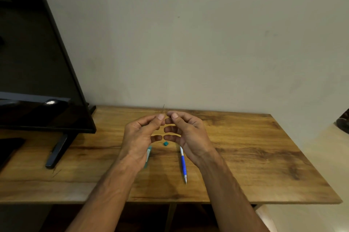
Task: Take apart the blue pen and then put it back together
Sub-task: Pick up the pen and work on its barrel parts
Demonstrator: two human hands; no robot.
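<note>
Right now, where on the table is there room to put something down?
Biggest bare patch: the table right of the blue pen. A smaller one lies between the screen's foot and the left hand. The middle is crowded: right hand, thin rod, teal cap, teal case.

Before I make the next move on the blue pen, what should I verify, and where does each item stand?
1. Blue pen reachable: ok, it lies on the table by the right hand, held by neither hand.
2. Pen fully assembled: cannot tell, its upper end is hidden behind the right hand.
3. Hands free: not ok, a thin dark sliver sticks up where the thumbs of the left hand and right hand meet; which hand pinches it, cannot tell.
4. Teal piece secure: ok, on the table below the hands, away from edges.
5. Teal case: ok, lying on the table, partly hidden by the left wrist.
</note>
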